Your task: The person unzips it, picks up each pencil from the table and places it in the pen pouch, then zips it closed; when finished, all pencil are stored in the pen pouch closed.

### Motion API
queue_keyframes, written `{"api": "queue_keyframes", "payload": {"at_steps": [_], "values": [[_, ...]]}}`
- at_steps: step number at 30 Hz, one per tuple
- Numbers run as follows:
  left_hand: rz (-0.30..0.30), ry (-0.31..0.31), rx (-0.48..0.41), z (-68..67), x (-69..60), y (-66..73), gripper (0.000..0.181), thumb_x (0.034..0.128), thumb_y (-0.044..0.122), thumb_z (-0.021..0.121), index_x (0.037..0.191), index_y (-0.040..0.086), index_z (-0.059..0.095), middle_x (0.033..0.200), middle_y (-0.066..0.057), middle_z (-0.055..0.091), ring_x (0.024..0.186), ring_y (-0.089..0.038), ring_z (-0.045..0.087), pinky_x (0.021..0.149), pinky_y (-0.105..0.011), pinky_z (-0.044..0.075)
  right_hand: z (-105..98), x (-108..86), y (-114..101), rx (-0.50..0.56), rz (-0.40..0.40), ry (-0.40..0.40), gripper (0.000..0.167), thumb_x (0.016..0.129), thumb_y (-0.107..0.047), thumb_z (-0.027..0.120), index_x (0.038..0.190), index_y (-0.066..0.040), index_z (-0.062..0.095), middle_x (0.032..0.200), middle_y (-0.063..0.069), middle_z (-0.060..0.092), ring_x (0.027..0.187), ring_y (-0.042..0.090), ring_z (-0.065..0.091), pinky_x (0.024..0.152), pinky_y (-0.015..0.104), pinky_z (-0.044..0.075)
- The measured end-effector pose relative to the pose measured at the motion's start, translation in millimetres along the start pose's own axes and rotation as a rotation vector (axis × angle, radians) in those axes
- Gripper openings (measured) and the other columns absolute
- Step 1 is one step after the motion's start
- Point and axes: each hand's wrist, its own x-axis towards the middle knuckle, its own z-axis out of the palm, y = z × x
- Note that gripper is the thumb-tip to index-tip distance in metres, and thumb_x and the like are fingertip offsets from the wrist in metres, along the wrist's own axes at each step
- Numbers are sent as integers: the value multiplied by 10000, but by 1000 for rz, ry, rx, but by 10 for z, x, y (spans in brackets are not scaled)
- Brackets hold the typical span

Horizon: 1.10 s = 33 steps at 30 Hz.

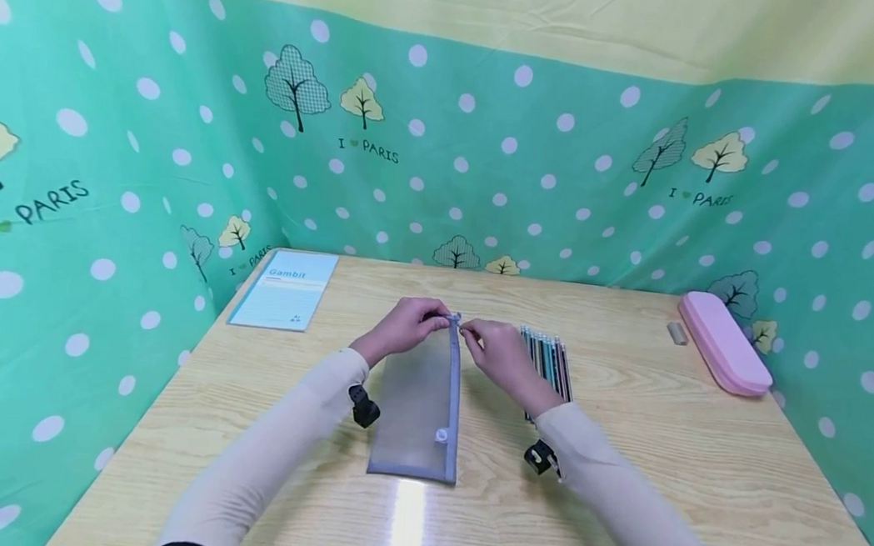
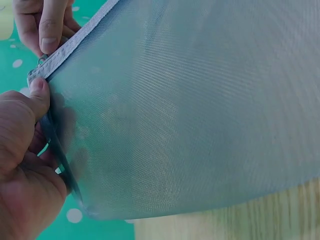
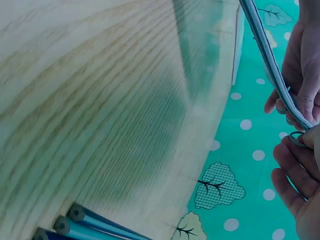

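Note:
A grey see-through mesh zipper pouch (image 1: 414, 397) stands tilted over the table, its zipper edge toward the right. My left hand (image 1: 409, 326) pinches the pouch's far corner, thumb on the near face and fingers behind, as the left wrist view shows. At the zipper's far end, my right hand (image 1: 503, 354) pinches the zipper pull, whose metal ring (image 3: 298, 139) shows in the right wrist view. Beneath the right forearm lies a row of several pencils (image 1: 548, 359), partly hidden by that hand and wrist.
A light blue notebook (image 1: 286, 289) lies at the back left of the wooden table (image 1: 695, 472). At the right edge sits a pink pencil case (image 1: 725, 345), with a small eraser (image 1: 677, 333) beside it. A green dotted curtain (image 1: 488, 168) surrounds the table's back and sides.

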Motion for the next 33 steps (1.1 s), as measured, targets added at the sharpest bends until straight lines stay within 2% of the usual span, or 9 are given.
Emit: {"api": "queue_keyframes", "payload": {"at_steps": [7,16,24,28,33], "values": [[-28,21,-38,5,-1,-19,127,1015,116,665,1054,30,750,994,-75,749,829,-144,618,723,-259,547,-9,-32,-36,-95,-112,57,43,913,4,745,955,7,750,859,129,768,725,246,737,652,330,655],[-64,34,-114,42,-5,-42,136,1026,93,646,1070,12,745,979,-89,742,874,-165,653,745,-258,568,-16,-57,-42,-137,-142,57,76,892,8,761,966,14,744,857,138,764,735,264,738,675,334,661],[-59,75,-172,17,-26,-89,151,1032,81,629,1088,-13,732,955,-126,729,865,-184,652,723,-256,537,-18,-78,-63,-175,-183,61,74,892,0,766,963,10,747,860,131,768,740,267,736,676,349,660],[-58,77,-176,-6,-29,-103,161,1034,92,628,1092,-17,732,960,-137,730,867,-189,656,726,-252,532,-29,-99,-82,-188,-200,57,71,893,-3,769,961,5,752,869,130,772,749,266,739,684,350,662],[-79,134,-178,-62,-38,-181,156,1031,70,629,1096,-33,726,964,-140,731,876,-212,672,744,-268,554,-39,-160,-102,-207,-237,54,55,888,-19,773,938,-13,750,839,107,768,712,237,726,657,334,652]]}}
